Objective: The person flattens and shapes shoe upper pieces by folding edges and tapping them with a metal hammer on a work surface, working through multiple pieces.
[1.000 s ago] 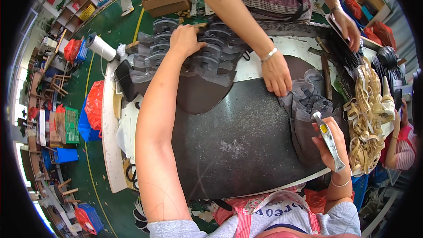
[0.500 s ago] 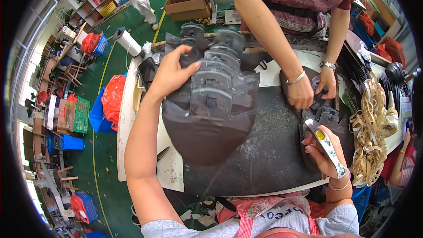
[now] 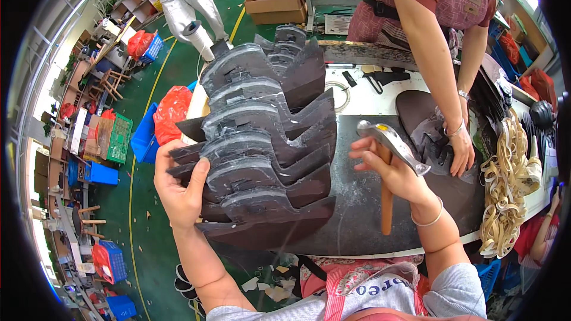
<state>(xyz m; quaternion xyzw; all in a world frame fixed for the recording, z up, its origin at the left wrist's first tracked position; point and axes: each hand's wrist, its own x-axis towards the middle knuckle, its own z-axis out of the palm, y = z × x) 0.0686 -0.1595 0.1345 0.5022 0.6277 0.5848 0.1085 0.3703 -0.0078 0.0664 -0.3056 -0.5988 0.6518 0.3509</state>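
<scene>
My left hand [image 3: 179,187] is closed on the left edge of a stack of dark brown panels [image 3: 262,160], thumb on top. The panels overlap in a row, with grey-smeared, curved raised bands. In my right hand [image 3: 395,169] is a hammer [image 3: 386,202] with a metal head and a wooden handle pointing down; some fingers stretch out past it. Beyond it, a co-worker's hands [image 3: 461,148] press on a dark piece with grey smears [image 3: 431,142]. Under all this lies a black work mat [image 3: 363,220].
Cream-coloured strips [image 3: 505,184] are piled on the table's right side. A white thread cone [image 3: 199,41] stands past the stack, with a red plastic bag [image 3: 172,113] and a blue crate [image 3: 144,137] to the left. Another person [image 3: 190,0] stands behind.
The panel stack, in my left hand, has come nearer and left, its panels now fanned. My right hand has moved left with the hammer, away from the co-worker's piece.
</scene>
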